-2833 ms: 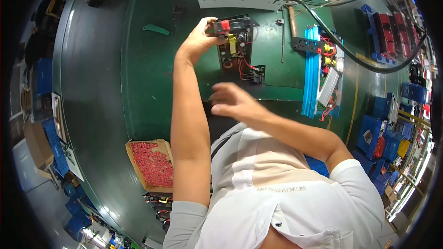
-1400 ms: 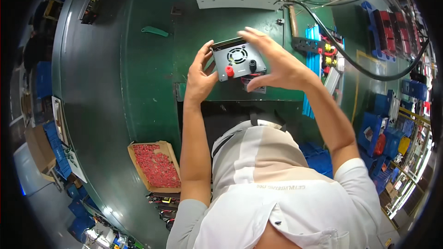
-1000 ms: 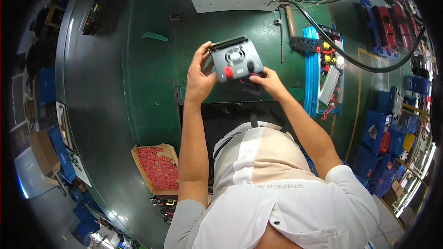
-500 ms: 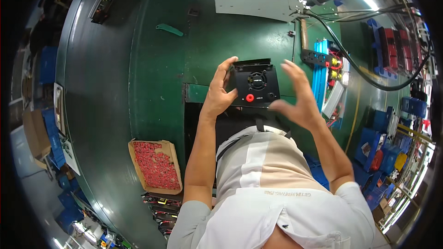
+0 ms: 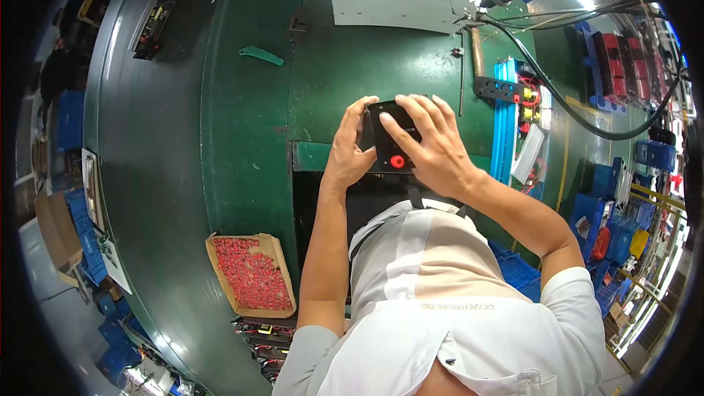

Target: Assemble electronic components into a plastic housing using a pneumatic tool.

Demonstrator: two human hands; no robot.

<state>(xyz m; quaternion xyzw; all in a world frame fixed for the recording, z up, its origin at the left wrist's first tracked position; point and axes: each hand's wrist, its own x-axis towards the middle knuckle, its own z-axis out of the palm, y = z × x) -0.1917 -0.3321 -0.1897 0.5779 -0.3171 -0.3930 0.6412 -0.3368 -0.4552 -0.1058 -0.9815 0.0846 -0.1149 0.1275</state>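
Note:
A black boxy power inverter (image 5: pixel 383 145) with a red terminal (image 5: pixel 397 162) on its end panel is held at the near edge of the green bench, in front of my waist. My left hand (image 5: pixel 350 145) grips its left side, fingers behind the far corner and thumb at the near one. Across the panel lies my right hand (image 5: pixel 436 143), its fingers over the top and far edge. That hand hides the fan and the right part of the panel. Whether anything small is under its fingers cannot be seen.
On the left of the bench are a teal-handled cutter (image 5: pixel 262 55), a cardboard tray of small red parts (image 5: pixel 253 275) and a circuit assembly (image 5: pixel 156 23). At right stand blue metal housings (image 5: pixel 504 128) and a black power strip (image 5: pixel 499 90). A black cable (image 5: pixel 546 103) loops beyond.
My right hand has come in from the right and now lies over the inverter's panel, covering the fan. My left hand keeps its hold on the left side.

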